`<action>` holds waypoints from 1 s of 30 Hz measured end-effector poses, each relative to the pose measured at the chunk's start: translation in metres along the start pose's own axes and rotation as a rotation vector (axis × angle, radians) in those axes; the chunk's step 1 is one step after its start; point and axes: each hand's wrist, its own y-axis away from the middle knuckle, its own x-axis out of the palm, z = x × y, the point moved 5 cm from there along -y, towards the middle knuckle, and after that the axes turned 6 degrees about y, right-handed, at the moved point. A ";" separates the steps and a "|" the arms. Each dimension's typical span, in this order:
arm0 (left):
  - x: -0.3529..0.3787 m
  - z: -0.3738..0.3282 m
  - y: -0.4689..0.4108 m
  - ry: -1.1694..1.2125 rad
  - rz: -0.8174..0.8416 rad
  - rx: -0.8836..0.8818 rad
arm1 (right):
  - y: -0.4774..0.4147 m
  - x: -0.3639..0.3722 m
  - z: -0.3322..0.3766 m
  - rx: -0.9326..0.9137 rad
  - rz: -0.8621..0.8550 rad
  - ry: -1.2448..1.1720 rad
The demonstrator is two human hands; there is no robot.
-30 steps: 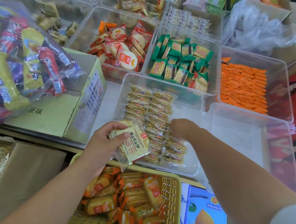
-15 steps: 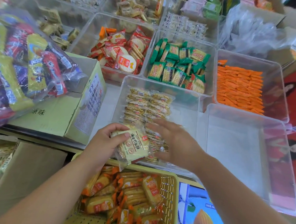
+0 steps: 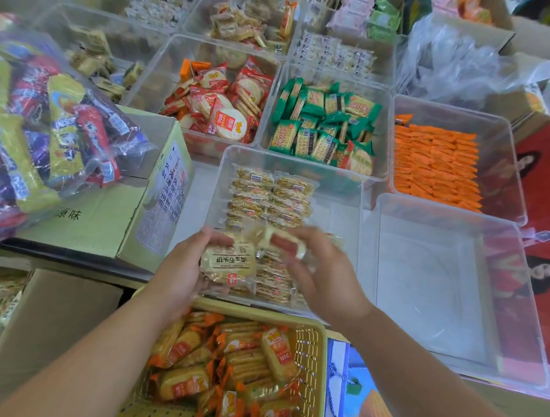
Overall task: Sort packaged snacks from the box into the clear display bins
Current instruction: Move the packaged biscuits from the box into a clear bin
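My left hand grips a small stack of pale cracker packets over the near edge of a clear bin. Rows of the same packets lie inside that bin. My right hand pinches one blurred cracker packet just right of the stack, above the bin's near rows. Below my hands a yellow basket holds orange-wrapped biscuit packs.
An empty clear bin stands to the right. Behind are bins of red rice crackers, green crackers and orange packets. A green carton under a bag of mixed candy stands left.
My right hand came back from the bin's near rows to the stack in my left hand and took hold of one packet. My left hand stayed about where it was.
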 end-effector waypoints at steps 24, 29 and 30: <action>-0.008 0.012 -0.011 -0.017 0.049 0.022 | -0.102 -0.001 -0.112 0.174 0.519 1.142; -0.008 0.010 -0.010 -0.005 0.048 0.032 | -0.102 0.017 -0.132 0.379 0.619 0.886; -0.009 0.010 -0.010 -0.005 0.047 0.036 | -0.102 0.019 -0.132 0.409 0.626 0.849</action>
